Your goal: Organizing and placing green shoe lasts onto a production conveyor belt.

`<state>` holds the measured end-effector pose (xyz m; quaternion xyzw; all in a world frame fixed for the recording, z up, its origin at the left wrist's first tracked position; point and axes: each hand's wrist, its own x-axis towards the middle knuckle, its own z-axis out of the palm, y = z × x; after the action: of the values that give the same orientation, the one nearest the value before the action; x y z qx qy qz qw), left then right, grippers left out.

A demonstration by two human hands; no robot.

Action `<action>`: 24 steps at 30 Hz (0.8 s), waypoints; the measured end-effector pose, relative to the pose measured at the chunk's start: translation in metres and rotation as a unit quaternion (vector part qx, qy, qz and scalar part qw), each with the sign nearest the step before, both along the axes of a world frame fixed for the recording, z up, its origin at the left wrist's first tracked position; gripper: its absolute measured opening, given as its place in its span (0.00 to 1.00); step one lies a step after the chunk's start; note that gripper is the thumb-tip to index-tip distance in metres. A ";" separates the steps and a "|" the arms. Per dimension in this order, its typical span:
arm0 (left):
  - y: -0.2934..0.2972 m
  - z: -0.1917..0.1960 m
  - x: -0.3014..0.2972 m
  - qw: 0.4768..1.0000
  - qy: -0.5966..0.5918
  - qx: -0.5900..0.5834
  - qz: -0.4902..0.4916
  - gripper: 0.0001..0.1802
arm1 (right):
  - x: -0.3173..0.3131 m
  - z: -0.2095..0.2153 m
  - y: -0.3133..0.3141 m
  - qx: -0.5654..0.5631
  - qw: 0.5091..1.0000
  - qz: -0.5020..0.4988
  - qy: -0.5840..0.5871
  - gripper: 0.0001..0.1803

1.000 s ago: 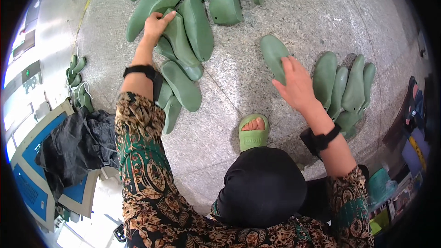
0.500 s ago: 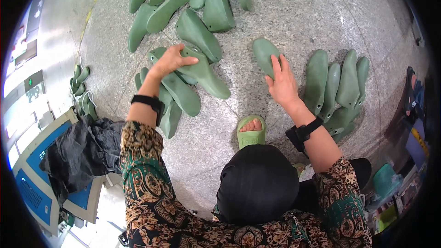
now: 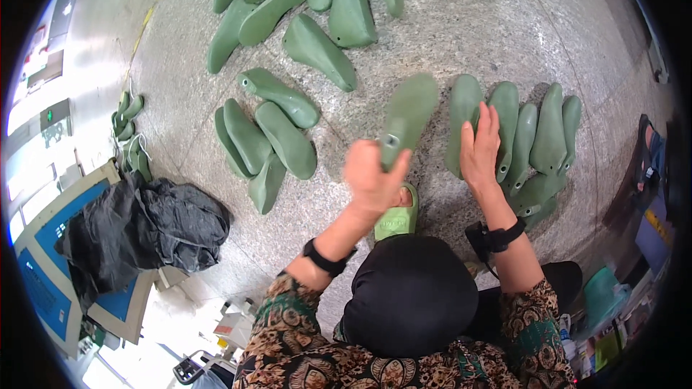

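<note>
My left hand is closed round the heel end of a green shoe last, slightly blurred, raised in front of my foot with its toe pointing away from me. My right hand grips the right side of another green shoe last, thumb over it and fingers between it and its neighbour. That last stands at the left end of a row of several green lasts. To the left lies a loose group of lasts, apart from both hands.
More green lasts lie farther off on the speckled stone floor. A black plastic bag drapes over blue-and-beige panels at left. My foot in a green slipper is between my arms. Bags and other items sit at lower right.
My left hand has lifted a last from the left group and carried it right and nearer. My right hand has brought its last rightward, next to the row.
</note>
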<state>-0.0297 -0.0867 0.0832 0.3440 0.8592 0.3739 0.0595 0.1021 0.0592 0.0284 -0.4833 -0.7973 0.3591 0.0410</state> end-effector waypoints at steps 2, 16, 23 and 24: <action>0.002 -0.032 0.031 0.998 -0.006 0.020 -0.058 0.17 | -0.013 0.011 0.001 0.002 0.996 -0.015 0.083 0.30; 0.016 -0.048 -0.162 0.896 0.289 -0.229 -0.247 0.25 | -0.026 0.002 -0.018 0.152 0.958 0.180 -0.165 0.31; 0.056 -0.085 -0.212 0.860 0.156 -0.234 -0.426 0.21 | -0.032 0.004 -0.021 0.136 0.961 0.179 -0.160 0.32; 0.059 -0.082 -0.203 0.907 0.105 -0.198 -0.355 0.20 | -0.032 0.003 -0.020 0.136 0.961 0.178 -0.164 0.32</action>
<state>-0.2323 -0.0274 0.0010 0.6449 0.7379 0.1117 0.1650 0.0700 0.0391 0.0314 -0.3753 -0.9078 0.1641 -0.0896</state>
